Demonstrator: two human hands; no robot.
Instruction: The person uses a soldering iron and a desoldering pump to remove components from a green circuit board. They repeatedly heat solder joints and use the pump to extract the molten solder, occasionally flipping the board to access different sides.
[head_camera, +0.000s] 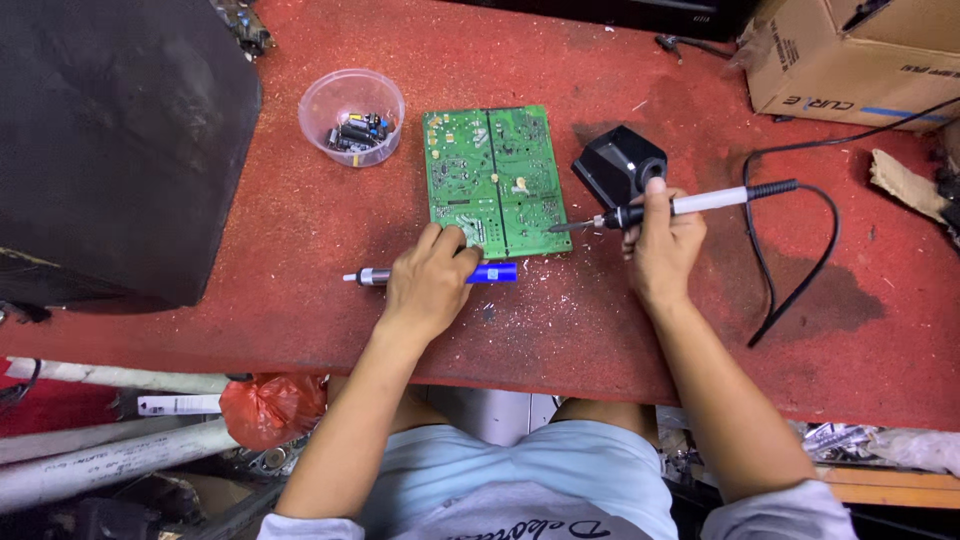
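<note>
- The right hand (662, 245) is clenched round a soldering iron (690, 204), its tip just off the right edge of the green board (497, 180) and not clearly touching it.
- The left hand (430, 283) lies over a blue desoldering pump (440, 274) on the red counter (300, 250), fingers curled on it and reaching the board's near edge — it looks like a loose grasp, though the palm hides the grip.
- The board lies flat, solder side up, at mid-counter; a clear cup (352, 116) of small parts stands just left of it, and a black stand (620, 163) sits just right.
- Risk: the hot tip is near the left fingers, so a slip along the board's edge could burn them.
- Risk: nothing clamps the board. Pressure from the tip could skid it, and then the tip might bridge or lift neighbouring pads.
- Risk: the iron's cable (790, 250) loops across the counter at the right — a snag there could jerk the iron off its mark.
- Risk: a nudge from the left forearm could tip the cup and scatter its parts.
</note>
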